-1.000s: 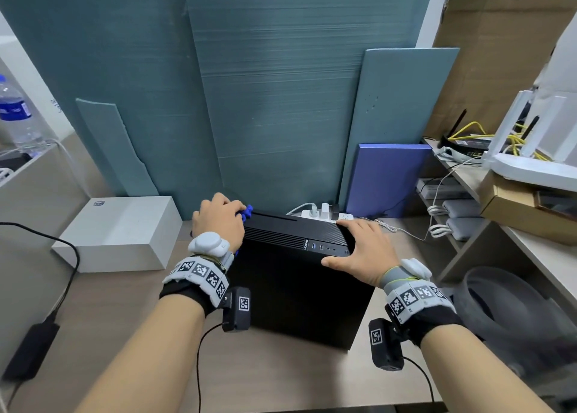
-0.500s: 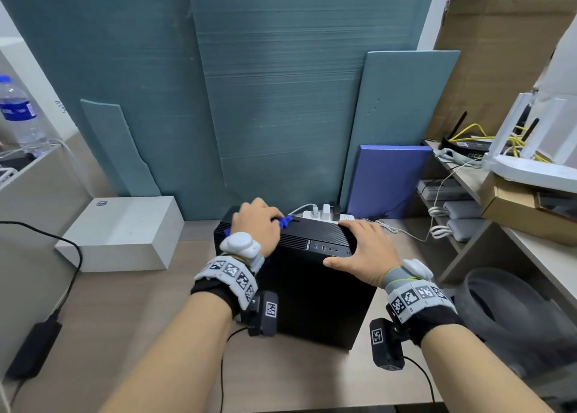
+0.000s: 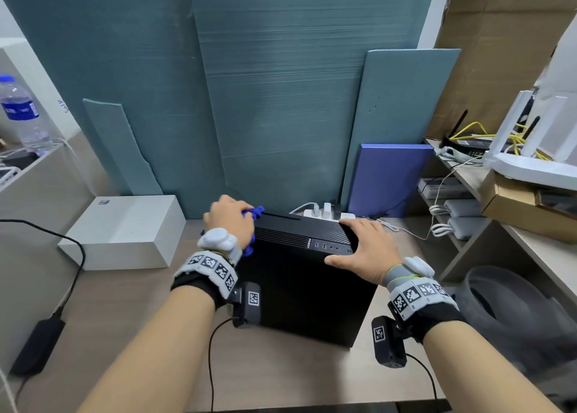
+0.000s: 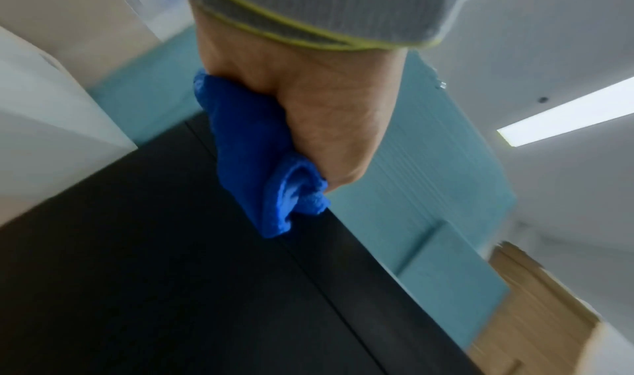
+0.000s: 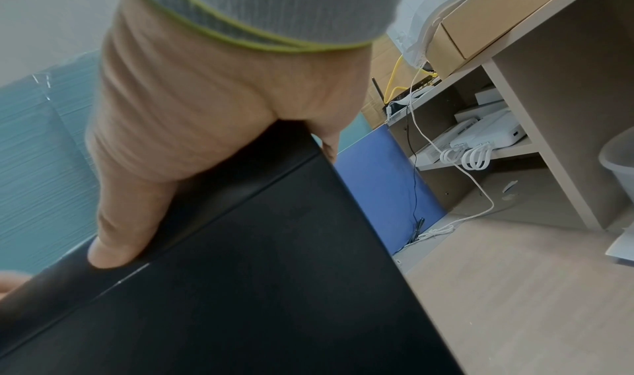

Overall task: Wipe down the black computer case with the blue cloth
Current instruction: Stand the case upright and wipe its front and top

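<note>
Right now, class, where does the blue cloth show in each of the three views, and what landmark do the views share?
Head: blue cloth pokes out from the left hand at the case's far left edge.
Left wrist: centre, bunched in the hand, against the case.
Right wrist: not in it.
Shared landmark: black computer case, in all three.

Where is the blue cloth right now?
The blue cloth is bunched in the left hand, pressed on the top left edge of the black computer case, on the side nearest the white box.
</note>
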{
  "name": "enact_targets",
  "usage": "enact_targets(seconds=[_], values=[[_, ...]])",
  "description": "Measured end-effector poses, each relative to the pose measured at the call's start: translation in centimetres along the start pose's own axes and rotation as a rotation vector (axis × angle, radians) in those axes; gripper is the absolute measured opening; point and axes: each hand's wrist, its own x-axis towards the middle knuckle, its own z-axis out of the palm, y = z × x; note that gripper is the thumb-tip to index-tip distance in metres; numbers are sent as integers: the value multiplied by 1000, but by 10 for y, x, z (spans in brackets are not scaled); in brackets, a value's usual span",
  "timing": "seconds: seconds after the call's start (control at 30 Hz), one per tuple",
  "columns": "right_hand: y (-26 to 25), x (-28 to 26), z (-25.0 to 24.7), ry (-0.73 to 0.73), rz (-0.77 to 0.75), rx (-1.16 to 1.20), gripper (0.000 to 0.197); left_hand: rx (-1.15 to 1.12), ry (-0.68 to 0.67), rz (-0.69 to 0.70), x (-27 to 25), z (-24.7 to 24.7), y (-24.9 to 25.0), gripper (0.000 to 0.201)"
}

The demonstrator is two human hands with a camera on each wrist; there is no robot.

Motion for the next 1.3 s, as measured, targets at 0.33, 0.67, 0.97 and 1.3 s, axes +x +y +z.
enact_targets(seconds=[0.33, 0.67, 0.97, 1.3], values=[[-2, 3, 3, 4, 8, -12, 105, 211, -158, 412, -38, 28, 82, 27], [21, -1, -4, -19, 48, 130, 113, -33, -134, 187, -18, 9, 38, 19], [42, -21, 10, 18, 46, 499, 116, -154, -150, 196, -19, 21, 20, 20], [41, -34, 19, 25, 106, 654, 123, -241, -236, 614, -80, 56, 131, 17]])
